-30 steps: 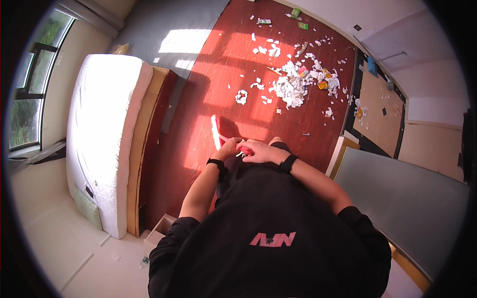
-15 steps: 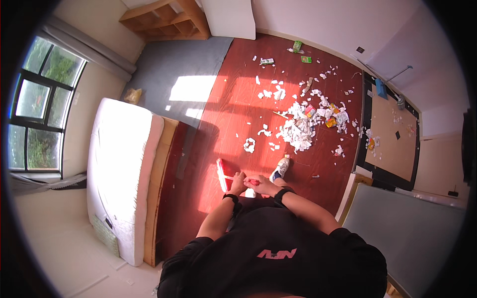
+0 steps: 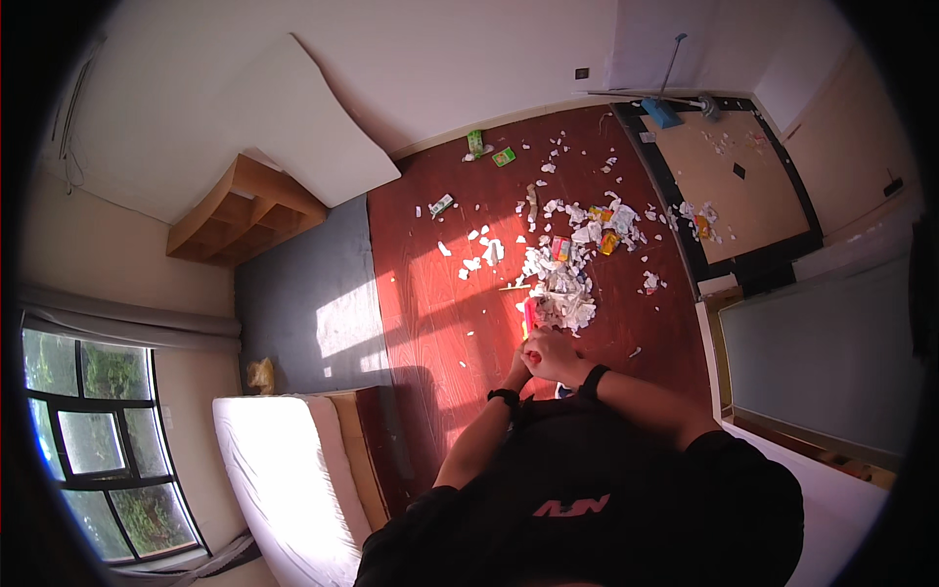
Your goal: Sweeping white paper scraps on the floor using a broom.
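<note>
Both hands together in front of the chest, closed on a thin red stick-like handle [image 3: 529, 318]. Right hand [image 3: 558, 357] wrapped round its lower end; left hand [image 3: 521, 364] tucked just beside it, touching, grip unclear. Handle pokes up from the fists toward the litter pile [image 3: 567, 284] of paper scraps just beyond the knuckles on the red floor [image 3: 440, 313].

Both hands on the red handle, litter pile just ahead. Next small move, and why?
Probably push the red handle forward into the paper litter pile. Both hands, left hand and right hand, clasp its near end, and its far end already meets the pile's edge.
</note>
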Action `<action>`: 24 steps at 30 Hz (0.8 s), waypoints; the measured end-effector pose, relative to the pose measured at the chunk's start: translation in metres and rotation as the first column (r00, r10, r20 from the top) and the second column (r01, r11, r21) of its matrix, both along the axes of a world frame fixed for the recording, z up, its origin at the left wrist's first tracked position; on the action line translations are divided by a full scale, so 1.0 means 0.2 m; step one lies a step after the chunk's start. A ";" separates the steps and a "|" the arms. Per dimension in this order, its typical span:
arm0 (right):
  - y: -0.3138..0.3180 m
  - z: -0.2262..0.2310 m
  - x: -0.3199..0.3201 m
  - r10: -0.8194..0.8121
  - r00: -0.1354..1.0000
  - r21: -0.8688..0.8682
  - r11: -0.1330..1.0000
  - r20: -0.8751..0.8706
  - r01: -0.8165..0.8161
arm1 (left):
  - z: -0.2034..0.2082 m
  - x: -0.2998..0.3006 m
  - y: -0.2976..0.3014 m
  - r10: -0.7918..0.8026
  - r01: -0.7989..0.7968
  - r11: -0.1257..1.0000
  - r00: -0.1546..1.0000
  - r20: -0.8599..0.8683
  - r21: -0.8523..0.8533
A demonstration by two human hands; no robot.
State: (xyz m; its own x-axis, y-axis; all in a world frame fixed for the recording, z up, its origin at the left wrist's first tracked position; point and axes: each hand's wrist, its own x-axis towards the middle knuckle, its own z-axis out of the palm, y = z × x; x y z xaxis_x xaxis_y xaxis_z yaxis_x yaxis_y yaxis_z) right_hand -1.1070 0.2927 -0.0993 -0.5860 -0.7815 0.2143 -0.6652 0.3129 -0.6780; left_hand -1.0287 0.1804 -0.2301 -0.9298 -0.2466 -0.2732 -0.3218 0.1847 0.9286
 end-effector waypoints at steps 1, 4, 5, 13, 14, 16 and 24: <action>-0.02 0.01 -0.01 0.031 0.999 -0.009 0.999 -0.036 -0.031 | 0.04 0.00 -0.02 -0.039 0.039 0.998 0.999 0.011 -0.048; -0.10 0.02 0.03 0.186 0.961 -0.137 0.978 0.205 -0.160 | 0.14 0.05 -0.12 -0.116 0.121 0.980 0.992 0.041 -0.157; -0.11 0.02 0.05 0.297 0.938 -0.220 0.941 0.179 -0.256 | 0.17 0.08 -0.18 -0.146 0.154 0.969 0.988 0.054 -0.195; -0.48 0.05 0.37 0.285 0.855 -0.166 0.958 0.434 -0.235 | 0.42 0.47 -0.61 -0.351 0.412 0.838 0.909 0.225 -0.358; -0.53 0.04 0.42 0.276 0.835 -0.243 0.954 0.475 -0.177 | 0.43 0.52 -0.67 -0.360 0.435 0.822 0.897 0.256 -0.367; -0.62 0.02 0.52 0.270 0.770 -0.308 0.946 0.578 -0.100 | 0.42 0.59 -0.78 -0.378 0.489 0.788 0.864 0.332 -0.375; -0.82 -0.15 0.86 0.383 0.609 -0.098 0.889 0.695 -0.447 | 0.16 0.96 -1.19 -0.642 0.748 0.632 0.653 0.402 -0.204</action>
State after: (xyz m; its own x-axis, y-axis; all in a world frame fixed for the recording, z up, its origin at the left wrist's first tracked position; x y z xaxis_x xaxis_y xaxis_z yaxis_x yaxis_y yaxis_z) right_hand -0.9341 0.1291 -0.1289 -0.1474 -0.9730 -0.1777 -0.1006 0.1934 -0.9759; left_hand -0.8368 -0.0578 -0.1978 -0.7576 0.3230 -0.5672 -0.1864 0.7258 0.6622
